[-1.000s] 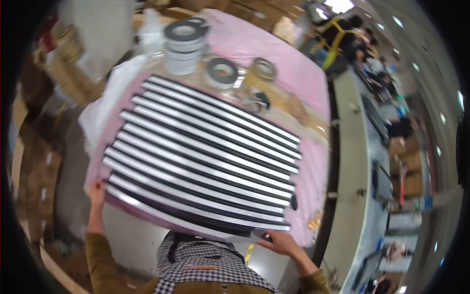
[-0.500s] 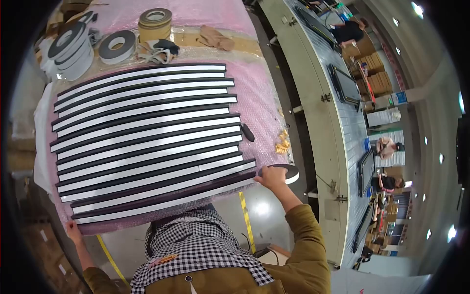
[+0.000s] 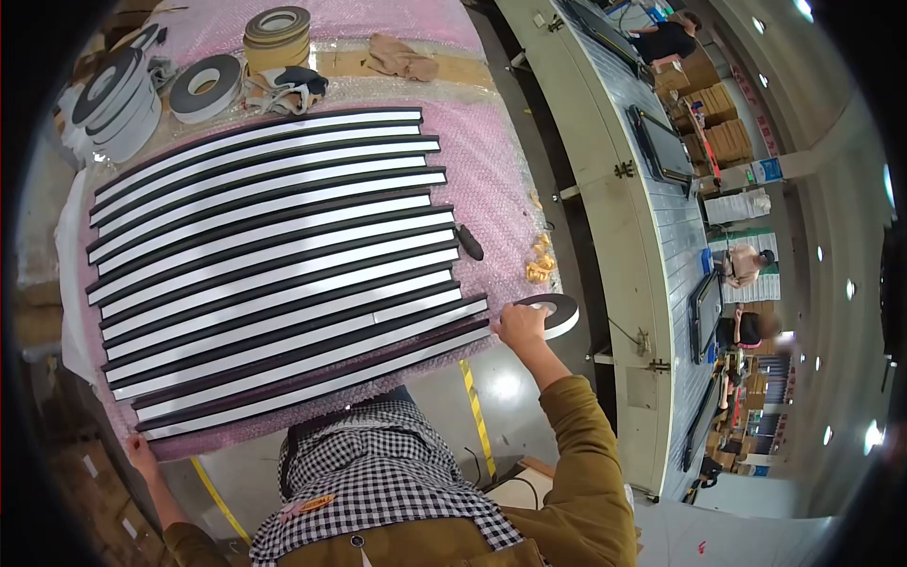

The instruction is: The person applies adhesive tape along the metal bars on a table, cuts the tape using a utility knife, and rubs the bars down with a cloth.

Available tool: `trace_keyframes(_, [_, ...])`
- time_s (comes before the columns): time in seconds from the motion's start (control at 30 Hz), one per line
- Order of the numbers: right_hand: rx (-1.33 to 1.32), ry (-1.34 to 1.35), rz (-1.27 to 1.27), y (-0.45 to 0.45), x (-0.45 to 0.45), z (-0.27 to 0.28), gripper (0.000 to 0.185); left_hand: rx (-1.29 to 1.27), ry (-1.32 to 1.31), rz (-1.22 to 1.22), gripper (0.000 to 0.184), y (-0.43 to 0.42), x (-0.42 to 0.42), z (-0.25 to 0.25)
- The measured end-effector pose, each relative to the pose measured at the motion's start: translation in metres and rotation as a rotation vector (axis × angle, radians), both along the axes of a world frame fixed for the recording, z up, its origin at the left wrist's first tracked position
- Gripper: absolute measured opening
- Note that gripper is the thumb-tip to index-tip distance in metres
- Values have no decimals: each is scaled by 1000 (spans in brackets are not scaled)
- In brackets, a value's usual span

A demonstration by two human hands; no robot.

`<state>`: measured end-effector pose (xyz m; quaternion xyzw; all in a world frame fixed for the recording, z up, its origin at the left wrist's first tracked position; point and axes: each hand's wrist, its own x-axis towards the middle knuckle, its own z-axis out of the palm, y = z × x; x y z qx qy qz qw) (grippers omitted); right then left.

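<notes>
Below the right end of the rows, my right hand [image 3: 522,327] grips a roll of tape [image 3: 565,318], dark on its flat face and white around the edge. The roll is partly hidden by my fingers and sits at the end of the nearest black-and-white strip [image 3: 326,383]. My left hand [image 3: 141,455] is at the other end of that strip, fingers closed at the near left corner. Several more long strips [image 3: 283,250], black with white faces, lie side by side on pink bubble wrap [image 3: 491,189].
Tape rolls [image 3: 118,104], another flat roll [image 3: 206,88], a brown roll stack [image 3: 277,38] and gloves [image 3: 288,88] are at the far side. A dark oval object [image 3: 470,243] and yellow scraps [image 3: 540,259] lie right. A conveyor line [image 3: 652,246] runs beyond; people work there.
My right hand has turned and shifted slightly, so more of the tape roll shows. My left hand stays at the strip's left end. The whole view has moved a little.
</notes>
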<state>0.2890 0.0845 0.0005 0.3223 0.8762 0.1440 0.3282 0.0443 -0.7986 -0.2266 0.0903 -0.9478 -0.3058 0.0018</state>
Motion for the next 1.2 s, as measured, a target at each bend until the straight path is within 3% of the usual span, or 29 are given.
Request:
trace_keyframes(0.37, [-16, -57, 15, 4, -10, -11, 35, -21, -2, 24, 16, 12, 5, 10])
trace_keyframes(0.6, [66, -121, 86, 20, -20, -52, 22, -35, 94, 47, 16, 27, 12, 12])
trace_keyframes(0.83, [63, -178, 109, 6, -29, -38, 21, 17, 182, 101, 18, 52, 15, 22])
trace_keyframes(0.93, [81, -181, 126, 4, -32, -41, 22, -531, 320, 186, 15, 94, 22, 52])
trace_keyframes(0.97, [78, -188, 134, 4, -32, -41, 22, -530, 322, 189, 15, 116, 25, 70])
trace_keyframes(1.07, [78, -245, 135, 7, -38, -35, 23, -489, 569, -92, 14, 207, 33, 124])
trace_keyframes(1.13, [55, -353, 148, 2, -46, -31, 25, -258, 631, -461, 16, 285, 54, 131])
trace_keyframes(1.17, [54, -350, 142, -2, -45, -31, 25, -158, 388, -566, 22, 322, 72, 138])
trace_keyframes(1.2, [198, -235, 323, -9, -41, -31, 24, -3, 404, -759, 26, 358, 86, 141])
